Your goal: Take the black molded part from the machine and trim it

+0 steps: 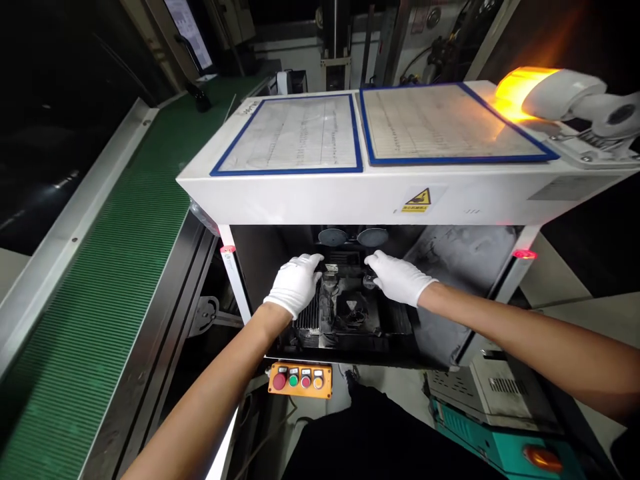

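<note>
Both hands wear white gloves and reach into the dark opening of a white machine cabinet. My left hand is at the left side of a blackened fixture, its fingers curled and thumb close to them. On the fixture's right side, my right hand has its fingers bent inward around something dark. What either hand grips is too dark to make out. Two round grey discs hang just beyond the hands, under the cabinet's top.
A green ribbed conveyor belt runs along the left. Below the opening is an orange button box. Two blue-framed sheets lie on the cabinet, beside a glowing orange lamp. A teal-and-grey machine stands at lower right.
</note>
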The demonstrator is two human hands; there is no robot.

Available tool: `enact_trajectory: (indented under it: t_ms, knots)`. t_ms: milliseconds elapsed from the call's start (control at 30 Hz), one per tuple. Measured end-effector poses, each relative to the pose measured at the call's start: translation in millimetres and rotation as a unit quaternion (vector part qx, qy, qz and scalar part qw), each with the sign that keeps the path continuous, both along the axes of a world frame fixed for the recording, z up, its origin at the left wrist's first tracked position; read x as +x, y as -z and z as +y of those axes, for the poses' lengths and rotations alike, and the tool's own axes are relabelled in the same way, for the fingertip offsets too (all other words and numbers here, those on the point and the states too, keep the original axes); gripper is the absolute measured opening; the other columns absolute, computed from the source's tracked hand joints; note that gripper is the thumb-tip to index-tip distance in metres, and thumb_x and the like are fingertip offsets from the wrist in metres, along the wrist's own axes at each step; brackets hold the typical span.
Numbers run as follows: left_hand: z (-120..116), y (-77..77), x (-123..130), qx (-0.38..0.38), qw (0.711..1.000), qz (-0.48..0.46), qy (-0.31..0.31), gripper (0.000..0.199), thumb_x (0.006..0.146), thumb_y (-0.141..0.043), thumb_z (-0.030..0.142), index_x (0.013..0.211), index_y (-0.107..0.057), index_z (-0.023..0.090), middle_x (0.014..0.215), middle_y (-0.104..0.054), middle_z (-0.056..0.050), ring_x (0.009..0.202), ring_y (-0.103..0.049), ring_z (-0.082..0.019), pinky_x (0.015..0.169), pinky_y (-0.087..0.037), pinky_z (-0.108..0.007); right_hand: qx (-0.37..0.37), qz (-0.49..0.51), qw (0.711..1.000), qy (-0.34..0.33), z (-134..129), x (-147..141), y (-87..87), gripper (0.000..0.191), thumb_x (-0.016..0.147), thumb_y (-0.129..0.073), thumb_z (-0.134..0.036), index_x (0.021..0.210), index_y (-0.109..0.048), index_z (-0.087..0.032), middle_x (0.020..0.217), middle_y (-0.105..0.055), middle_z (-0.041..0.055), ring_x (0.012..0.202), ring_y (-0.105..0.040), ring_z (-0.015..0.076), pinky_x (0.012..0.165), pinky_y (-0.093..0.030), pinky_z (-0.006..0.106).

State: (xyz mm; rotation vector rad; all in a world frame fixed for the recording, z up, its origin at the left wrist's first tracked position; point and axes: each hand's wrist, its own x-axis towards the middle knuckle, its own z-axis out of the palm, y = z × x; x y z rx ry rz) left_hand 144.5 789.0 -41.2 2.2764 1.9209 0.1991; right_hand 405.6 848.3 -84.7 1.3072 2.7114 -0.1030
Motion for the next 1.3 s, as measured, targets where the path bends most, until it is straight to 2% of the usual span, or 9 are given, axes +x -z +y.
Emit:
enact_trajectory:
  t_ms: [133,400,700,867,1067,1300]
  knots:
    - [18,-8.7,13,-0.029,0.997,0.048,0.056,0.036,0.096,-0.056,0.024,0.131,-0.062,0.024,0.119,-0.070,-0.008,0.107,-0.067,-0.025,0.094,-0.052,-0.035,-0.018,0.020,1.000,0.005,0,-1,-6.6,0.043,0.091,-0.072,-0.012,0.129,-0.052,-0.016,0.119,-0.052,0.0097,0.091,-0.062,0.0262,0.072,-0.053,0.034]
    - [37,-2.9,28,-0.085,0.985,0.121,0.087,0.038,0.097,-0.054,0.026,0.134,-0.059,0.025,0.119,-0.069,-0.009,0.102,-0.069,-0.023,0.089,-0.054,-0.033,-0.049,0.063,0.997,-0.004,4,4,-8.6,0.040,0.087,-0.070,-0.006,0.123,-0.055,-0.016,0.117,-0.052,0.0098,0.093,-0.061,0.0267,0.070,-0.052,0.032]
    - [44,-0.8,36,-0.088,0.976,0.164,0.112,0.034,0.097,-0.050,0.022,0.130,-0.059,0.019,0.117,-0.067,-0.011,0.100,-0.069,-0.025,0.088,-0.054,-0.036,-0.028,0.091,0.995,0.001,2,5,-4.2,0.036,0.085,-0.059,0.000,0.117,-0.055,-0.015,0.114,-0.051,0.0107,0.090,-0.059,0.0249,0.066,-0.049,0.030]
    - [44,0.1,39,-0.089,0.973,0.169,0.127,0.033,0.096,-0.047,0.017,0.128,-0.058,0.016,0.115,-0.065,-0.013,0.100,-0.067,-0.025,0.089,-0.054,-0.038,-0.030,0.095,0.995,0.005,1,5,-4.1,0.034,0.088,-0.058,-0.003,0.119,-0.055,-0.015,0.115,-0.050,0.0119,0.093,-0.057,0.0265,0.074,-0.051,0.032]
    - [43,10.9,48,-0.080,0.977,0.166,0.110,0.036,0.089,-0.050,0.009,0.124,-0.058,0.010,0.114,-0.062,-0.017,0.099,-0.064,-0.028,0.088,-0.053,-0.040,-0.031,0.087,0.996,0.016,-2,4,-6.7,0.034,0.086,-0.057,0.000,0.117,-0.055,-0.014,0.115,-0.050,0.0125,0.094,-0.058,0.0258,0.078,-0.051,0.030]
    - [39,28.9,47,-0.036,0.987,0.129,0.085,0.046,0.078,-0.055,0.004,0.122,-0.059,0.015,0.115,-0.062,-0.013,0.103,-0.060,-0.027,0.094,-0.052,-0.038,-0.007,0.081,0.996,0.027,-4,0,-10.5,0.032,0.083,-0.056,0.001,0.111,-0.056,-0.015,0.110,-0.050,0.0094,0.089,-0.059,0.0256,0.071,-0.055,0.034]
